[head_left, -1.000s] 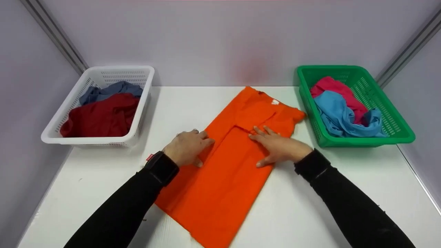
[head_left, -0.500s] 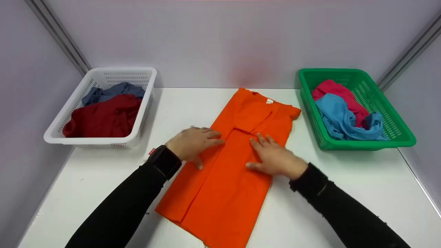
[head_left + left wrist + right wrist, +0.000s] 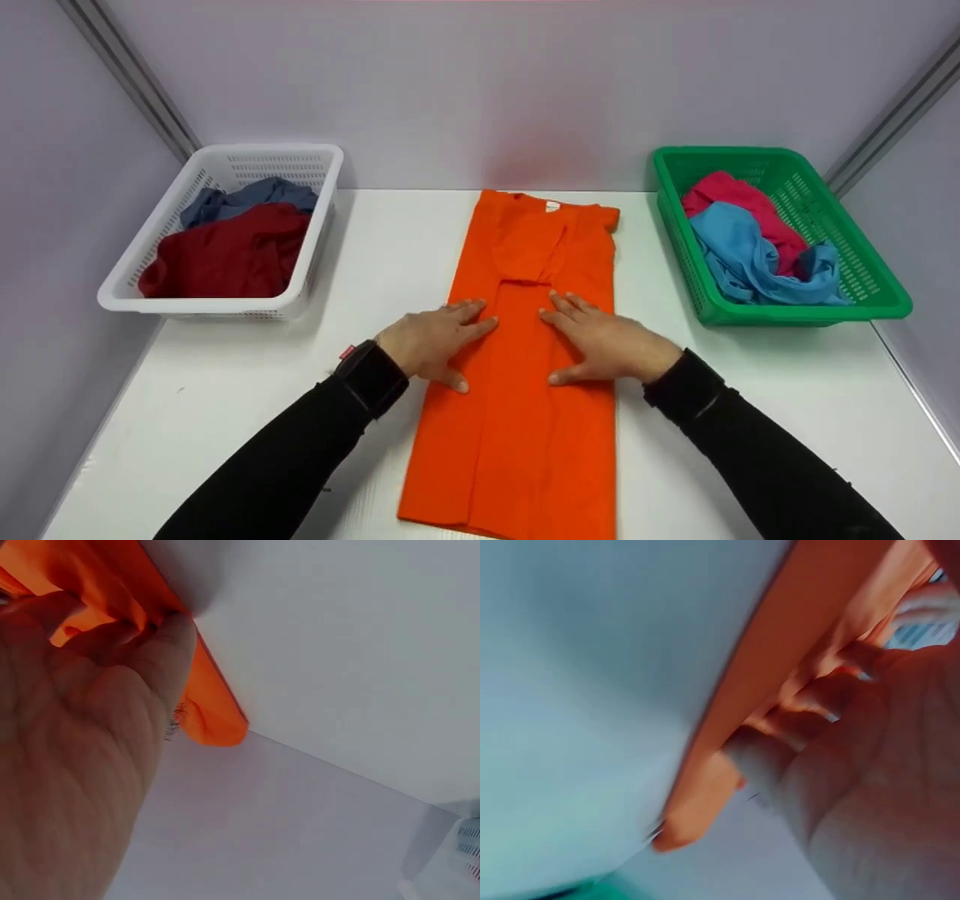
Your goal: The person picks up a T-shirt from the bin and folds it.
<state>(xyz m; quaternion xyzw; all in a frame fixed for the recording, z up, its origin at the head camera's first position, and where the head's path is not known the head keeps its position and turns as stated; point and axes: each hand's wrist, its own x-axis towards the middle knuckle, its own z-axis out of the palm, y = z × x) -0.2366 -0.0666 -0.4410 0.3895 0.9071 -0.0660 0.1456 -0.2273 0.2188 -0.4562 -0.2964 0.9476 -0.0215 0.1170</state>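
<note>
An orange shirt (image 3: 517, 450) lies folded lengthwise on the white table, its collar with a white label toward the back wall. Its sides are turned in toward the middle. My left hand (image 3: 439, 341) rests on the shirt's left side, fingers spread. On its right side rests my right hand (image 3: 604, 341), fingers spread and thumb apart. In the left wrist view, the fingertips of the left hand (image 3: 90, 712) touch the orange cloth near its edge. The right wrist view is blurred; there the fingers of the right hand (image 3: 780, 742) touch the cloth.
A white basket (image 3: 112, 300) at the back left holds a dark red garment (image 3: 232, 255) and a blue-grey one (image 3: 251, 196). At the back right, a green basket (image 3: 870, 307) holds pink cloth (image 3: 739, 210) and light blue cloth (image 3: 739, 259). Walls enclose the table's back and sides.
The shirt has turned from a slant to nearly straight, its collar end swinging left and its near end right. Both hands have stayed on it, the left moving slightly right and nearer.
</note>
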